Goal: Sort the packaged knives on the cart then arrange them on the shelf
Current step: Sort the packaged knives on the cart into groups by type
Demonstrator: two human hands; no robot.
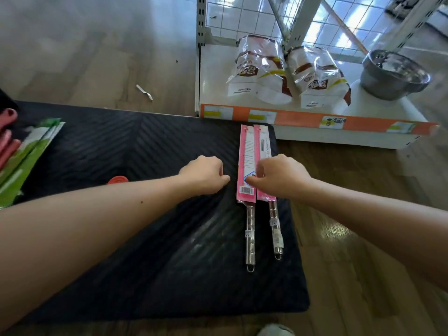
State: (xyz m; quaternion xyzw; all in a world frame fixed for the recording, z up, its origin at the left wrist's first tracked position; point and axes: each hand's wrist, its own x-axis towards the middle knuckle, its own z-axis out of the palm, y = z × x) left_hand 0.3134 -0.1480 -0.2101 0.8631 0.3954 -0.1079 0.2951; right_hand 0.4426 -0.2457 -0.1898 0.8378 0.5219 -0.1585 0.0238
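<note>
step: sorting, by my read. Two pink packs (254, 161) sit paired at the right edge of the cart (145, 238). Nothing of theirs is on the shelf (218, 76) yet.
next: likely square the pair up, then fetch more from the far-left pile or lift both to the shelf. Lifting calls for a grip across both sleeves. The handles stick out bare and could slide free if the packs tip.
cart: black ribbed mat top, fills most of the view. The shelf stands just beyond its far right corner.
shelf: white base deck with an orange price strip. It carries two snack bags (261, 69) and a metal bowl (392, 76), with bare deck at the left.
green packs (26, 161): heaped at the cart's left edge, blurred, well apart from the pink pair.
pink packs: long flat sleeves lying side by side and touching, parallel, printed backs up. There is a barcode at the near end of the left one. Blades are hidden inside.
left hand (203, 172): fingers curled, nothing held, on the mat just beside the left pack.
right hand (278, 175): fingers bent down onto the pair, thumb on the left pack. Pinch or press, cannot tell.
handles (250, 234): steel, ring-ended, pointing toward the person. The left one reaches nearer.
</note>
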